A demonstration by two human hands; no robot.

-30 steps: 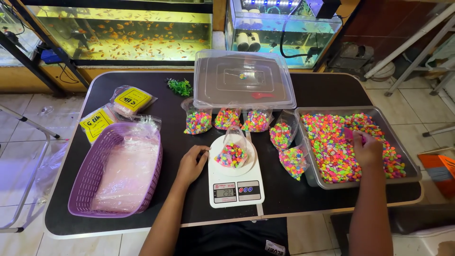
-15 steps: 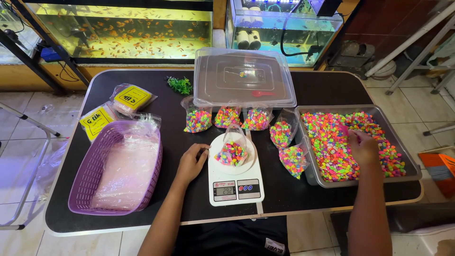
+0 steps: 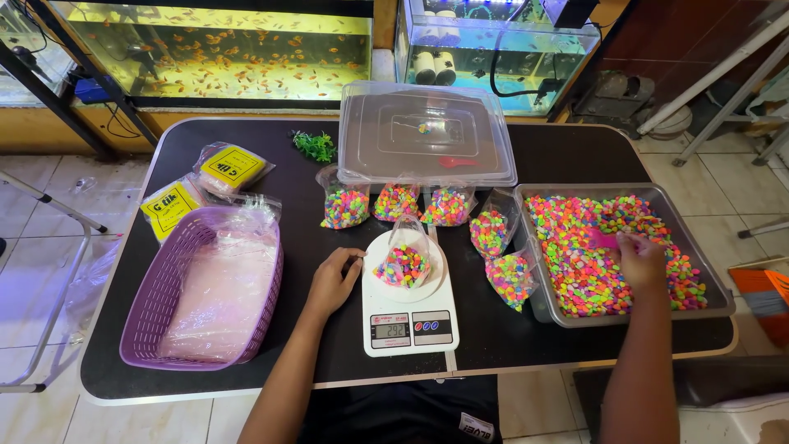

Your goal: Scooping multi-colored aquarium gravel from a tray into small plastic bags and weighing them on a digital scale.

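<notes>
My right fingers clamp a pink scoop in the gravel tray, left hand open beside the scale; five bags filled, sixth bag weighing.

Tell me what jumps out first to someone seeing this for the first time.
The grey tray heaped with neon gravel, at the table's right, where the right hand holds a pink scoop. Next, the open bag of gravel on the white scale at centre, left hand beside it.

Lit glass fish tanks glowing across the frame's top; pale tiled floor showing left; white metal frame legs leaning upper right.
</notes>
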